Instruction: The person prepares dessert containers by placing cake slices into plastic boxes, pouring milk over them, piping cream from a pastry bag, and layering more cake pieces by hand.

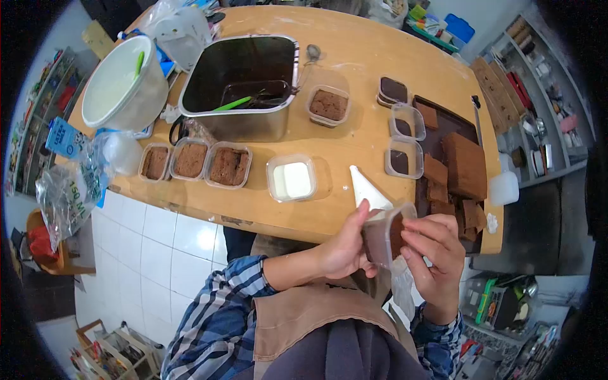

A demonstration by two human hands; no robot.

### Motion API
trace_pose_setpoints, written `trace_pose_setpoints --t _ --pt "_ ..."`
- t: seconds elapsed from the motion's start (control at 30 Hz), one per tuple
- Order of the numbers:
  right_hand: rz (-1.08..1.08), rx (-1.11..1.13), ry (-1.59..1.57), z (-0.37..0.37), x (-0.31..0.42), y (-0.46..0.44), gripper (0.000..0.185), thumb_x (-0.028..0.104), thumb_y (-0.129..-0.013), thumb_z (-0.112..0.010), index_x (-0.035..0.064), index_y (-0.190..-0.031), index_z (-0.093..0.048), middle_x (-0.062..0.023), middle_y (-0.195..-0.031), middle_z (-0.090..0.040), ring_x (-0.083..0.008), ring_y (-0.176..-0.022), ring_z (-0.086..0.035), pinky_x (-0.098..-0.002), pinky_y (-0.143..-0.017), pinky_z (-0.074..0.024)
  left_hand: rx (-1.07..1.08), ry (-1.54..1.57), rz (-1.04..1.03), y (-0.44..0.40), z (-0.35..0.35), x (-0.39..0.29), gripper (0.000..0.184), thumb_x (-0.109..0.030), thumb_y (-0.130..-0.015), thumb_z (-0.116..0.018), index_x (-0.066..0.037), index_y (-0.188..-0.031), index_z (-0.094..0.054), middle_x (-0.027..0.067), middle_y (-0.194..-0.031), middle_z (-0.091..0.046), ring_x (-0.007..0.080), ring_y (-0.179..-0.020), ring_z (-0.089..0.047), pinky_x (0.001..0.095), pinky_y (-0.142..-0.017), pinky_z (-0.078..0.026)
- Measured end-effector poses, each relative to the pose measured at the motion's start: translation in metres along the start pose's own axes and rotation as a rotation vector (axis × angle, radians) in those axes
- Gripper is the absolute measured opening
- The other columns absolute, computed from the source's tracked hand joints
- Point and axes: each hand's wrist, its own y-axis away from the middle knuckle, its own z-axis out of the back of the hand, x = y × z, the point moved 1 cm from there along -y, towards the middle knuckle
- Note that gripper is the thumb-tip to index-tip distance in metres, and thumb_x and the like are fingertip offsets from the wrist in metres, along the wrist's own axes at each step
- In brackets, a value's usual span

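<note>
My left hand (pixel 347 248) is wrapped round a clear plastic cup (pixel 378 243), tilted on its side with its mouth toward the right. At that mouth, the bent fingers and thumb of my right hand (pixel 438 258) are closed about a piece of chocolate cake (pixel 397 235), partly inside the cup. Just beyond the cup lies a white piping bag (pixel 367 190), its tip pointing away from me. A square cup with white cream (pixel 293 180) stands to the left on the table. On the right, a dark tray (pixel 456 114) carries a large chocolate cake block (pixel 465 166) and several cut pieces (pixel 437 191).
Several cups of chocolate cake (pixel 190 159) line the table's (pixel 354 57) near left edge; another cup (pixel 329 106) stands mid-table. Behind are a deep metal pan (pixel 253 126) and a white bucket (pixel 117 88). Cups with dark filling (pixel 404 158) stand beside the tray.
</note>
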Motion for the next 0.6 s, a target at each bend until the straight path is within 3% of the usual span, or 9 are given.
trace_pose_setpoints --t 0.1,0.13,0.23,0.6 --pt "0.008 0.054 -0.001 0.0 0.003 -0.004 0.03 0.007 -0.058 -0.07 0.0077 -0.087 -0.064 -0.0085 -0.099 -0.059 -0.0268 -0.085 -0.052 -0.0345 -0.073 -0.042 0.076 -0.125 0.022 -0.008 0.005 0.005 0.081 -0.075 -0.075 -0.011 -0.015 -0.126 -0.031 0.0013 -0.099 -0.052 0.0093 -0.075 -0.056 0.0198 -0.042 -0.042" --pt "0.005 0.076 -0.013 0.001 0.004 -0.006 0.03 0.009 -0.058 -0.07 0.008 -0.087 -0.065 -0.0086 -0.099 -0.059 -0.0271 -0.085 -0.052 -0.0349 -0.074 -0.0419 0.057 -0.113 0.039 -0.008 0.003 0.005 0.079 -0.075 -0.076 -0.011 -0.014 -0.123 -0.033 0.0014 -0.089 -0.053 0.0087 -0.066 -0.056 0.0186 -0.038 -0.041" --pt "0.008 0.132 -0.031 0.0 0.001 -0.007 0.032 0.017 -0.058 -0.071 0.0089 -0.088 -0.066 -0.0083 -0.097 -0.058 -0.0277 -0.086 -0.05 -0.0358 -0.074 -0.0413 0.032 -0.115 0.055 -0.009 0.002 0.005 0.079 -0.075 -0.076 -0.011 -0.014 -0.12 -0.034 0.0025 -0.084 -0.054 0.0096 -0.06 -0.056 0.0192 -0.037 -0.04" --pt "-0.006 0.161 -0.016 -0.011 0.001 -0.011 0.039 0.018 -0.056 -0.073 0.0115 -0.093 -0.065 -0.0062 -0.091 -0.056 -0.0267 -0.086 -0.049 -0.0358 -0.073 -0.0403 0.012 -0.045 0.073 -0.012 0.002 0.005 0.076 -0.076 -0.075 -0.015 -0.013 -0.111 -0.041 0.0019 -0.072 -0.053 0.0088 -0.052 -0.052 0.0177 -0.034 -0.037"
